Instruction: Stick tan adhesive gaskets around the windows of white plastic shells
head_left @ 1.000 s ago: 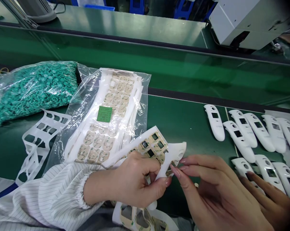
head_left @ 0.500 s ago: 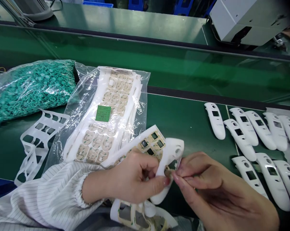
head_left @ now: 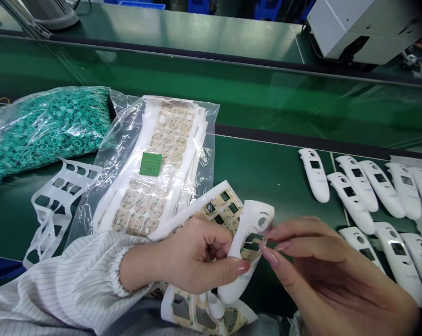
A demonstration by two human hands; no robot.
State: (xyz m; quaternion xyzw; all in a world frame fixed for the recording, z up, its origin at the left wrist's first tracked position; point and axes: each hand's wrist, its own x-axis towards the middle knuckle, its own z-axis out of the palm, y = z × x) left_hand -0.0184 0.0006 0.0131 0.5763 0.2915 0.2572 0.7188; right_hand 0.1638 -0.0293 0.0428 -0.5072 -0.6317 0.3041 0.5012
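My left hand (head_left: 204,256) is closed around a white plastic housing (head_left: 237,275), which has a round hole near its top and a window below. A tan adhesive piece (head_left: 252,247) shows in that window. At the housing's right edge is my right hand (head_left: 315,261), its thumb and fingertips close together by the window; what they pinch is too small to make out. Behind my left hand lies a white sheet with tan-framed stickers (head_left: 224,205). A second, curled sticker sheet (head_left: 183,308) is below the housing.
A bag of green rings (head_left: 53,126) lies at the left, beside a cut-out white backing sheet (head_left: 62,186). A plastic bag of sticker sheets (head_left: 127,186) carries a green square (head_left: 150,164). Several white housings (head_left: 354,200) lie at the right. A ledge (head_left: 231,128) runs behind.
My right hand has shifted slightly right and its fingers have spread a little. The housing has turned slightly, so its round hole and the tan piece in the window show more clearly.
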